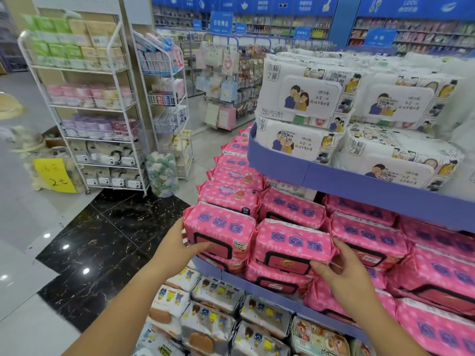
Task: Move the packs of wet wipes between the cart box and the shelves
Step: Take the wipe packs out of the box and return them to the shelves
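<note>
Our bare forearms stretch toward the middle shelf [210, 268], whose front-left corner is stacked with pink packs of wet wipes. Our left grip [177, 249] clasps the corner pack [221, 229] at its left end, thumb laid across the front face and fingers curled round the side. Our right grip [344, 271] grasps the neighbouring pack [293, 242] at its right end, thumb under the front flap, fingers wrapped round the side. Both packs sit on top of other pink ones along the shelf's front edge, just beside each other. Above, the top shelf [359, 186] carries white packs [298, 98] with cartoon lids; below, cartoon-figure packs [216, 294] line the bottom shelf's front edge. White wire racks [84, 104] stand well apart on the floor.
</note>
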A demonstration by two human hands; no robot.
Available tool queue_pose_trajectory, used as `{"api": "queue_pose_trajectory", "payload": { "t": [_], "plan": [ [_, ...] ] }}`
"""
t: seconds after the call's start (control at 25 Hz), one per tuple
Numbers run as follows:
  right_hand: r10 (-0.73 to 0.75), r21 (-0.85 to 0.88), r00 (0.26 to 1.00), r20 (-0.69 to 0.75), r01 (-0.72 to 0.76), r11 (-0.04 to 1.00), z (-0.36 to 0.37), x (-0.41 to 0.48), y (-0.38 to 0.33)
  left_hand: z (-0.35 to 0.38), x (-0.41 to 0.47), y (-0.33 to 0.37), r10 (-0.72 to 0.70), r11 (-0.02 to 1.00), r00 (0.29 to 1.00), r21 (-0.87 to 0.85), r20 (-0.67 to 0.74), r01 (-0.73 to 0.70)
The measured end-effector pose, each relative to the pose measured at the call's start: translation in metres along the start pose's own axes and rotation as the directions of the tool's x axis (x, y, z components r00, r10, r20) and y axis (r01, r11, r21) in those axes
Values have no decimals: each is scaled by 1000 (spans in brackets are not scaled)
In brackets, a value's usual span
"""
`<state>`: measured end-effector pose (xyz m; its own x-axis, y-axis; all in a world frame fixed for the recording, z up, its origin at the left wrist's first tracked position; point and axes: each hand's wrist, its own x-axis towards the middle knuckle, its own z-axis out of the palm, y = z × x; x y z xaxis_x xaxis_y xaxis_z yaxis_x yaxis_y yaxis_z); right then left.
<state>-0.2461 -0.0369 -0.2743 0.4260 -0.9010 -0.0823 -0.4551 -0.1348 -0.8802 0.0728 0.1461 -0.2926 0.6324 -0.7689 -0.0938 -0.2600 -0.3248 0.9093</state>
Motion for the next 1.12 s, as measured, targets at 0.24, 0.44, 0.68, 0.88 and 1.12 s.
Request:
{"api": "queue_pose_trajectory", "payload": {
  "t": [0.24,0.44,0.68,0.88,1.12],
  "plan": [
    [-1,-20,1000,-8,1,1000,-4,-19,-3,15,-31,6,-39,995,993,-100,-109,28],
    [-41,34,998,52,40,999,-20,-41,-5,53,-78,48,-138,961,972,-264,-188,85],
    [-80,105,976,201,60,993,-33,-90,6,109,-155,87,-114,970,984,-231,-136,80],
    [-70,108,928,365,33,994,-12,-140,28,130,-240,69,-207,962,964,-214,-168,170],
    [-61,78,816,574,19,997,53,-208,42,102,-346,2,-378,915,875,-264,-303,305]
  ]
}}
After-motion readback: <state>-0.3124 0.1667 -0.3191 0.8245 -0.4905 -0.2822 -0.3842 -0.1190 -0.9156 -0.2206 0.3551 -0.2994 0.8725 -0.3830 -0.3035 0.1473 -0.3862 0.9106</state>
